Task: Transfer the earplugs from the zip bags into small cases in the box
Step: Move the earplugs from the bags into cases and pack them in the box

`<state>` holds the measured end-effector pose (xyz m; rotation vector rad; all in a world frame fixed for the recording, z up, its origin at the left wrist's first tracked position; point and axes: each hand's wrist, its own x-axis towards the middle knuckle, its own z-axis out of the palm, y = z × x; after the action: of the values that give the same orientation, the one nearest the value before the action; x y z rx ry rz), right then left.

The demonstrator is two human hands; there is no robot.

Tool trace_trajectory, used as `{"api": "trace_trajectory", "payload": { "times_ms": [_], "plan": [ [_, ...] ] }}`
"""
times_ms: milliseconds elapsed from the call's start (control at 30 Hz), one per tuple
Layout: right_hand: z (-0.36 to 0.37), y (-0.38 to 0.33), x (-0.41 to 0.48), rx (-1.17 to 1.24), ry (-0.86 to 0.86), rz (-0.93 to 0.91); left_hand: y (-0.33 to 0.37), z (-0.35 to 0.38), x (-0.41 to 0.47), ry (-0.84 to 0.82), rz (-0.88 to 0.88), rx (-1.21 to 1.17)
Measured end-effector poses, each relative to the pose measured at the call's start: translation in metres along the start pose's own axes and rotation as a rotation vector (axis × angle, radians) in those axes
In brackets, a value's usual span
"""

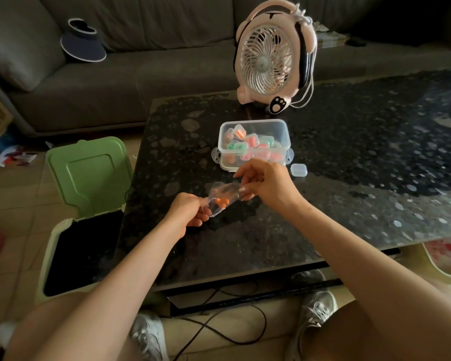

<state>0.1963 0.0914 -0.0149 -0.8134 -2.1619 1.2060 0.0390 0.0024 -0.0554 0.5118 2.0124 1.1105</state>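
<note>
Above the surface's near-left part, the left hand [190, 208] and right hand [263, 182] each pinch a clear zip bag [223, 198] of orange earplugs [221, 202], seemingly opening it; next, the earplugs need tipping into the small case [298, 169] beside the box [254, 144].

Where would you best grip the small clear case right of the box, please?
Probably from above, pinching the small case across its near and far edges: it lies flat on the table, and the box crowds its left side.
</note>
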Motion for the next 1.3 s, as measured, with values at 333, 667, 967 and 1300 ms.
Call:
{"api": "trace_trajectory", "payload": {
  "times_ms": [333,667,967,1300],
  "plan": [
    [0.003,-0.005,-0.001,0.039,0.072,-0.052,0.002,-0.001,0.001,-0.039,-0.046,-0.059],
    [0.0,-0.007,-0.002,0.012,0.032,-0.1,0.0,0.003,-0.003,-0.16,-0.018,-0.147],
    [0.0,-0.003,0.0,0.021,0.047,-0.083,0.003,0.006,-0.009,-0.163,0.025,-0.114],
    [-0.009,0.0,0.004,-0.017,0.276,0.013,-0.003,0.006,-0.002,-0.07,0.121,-0.1]
  ]
}}
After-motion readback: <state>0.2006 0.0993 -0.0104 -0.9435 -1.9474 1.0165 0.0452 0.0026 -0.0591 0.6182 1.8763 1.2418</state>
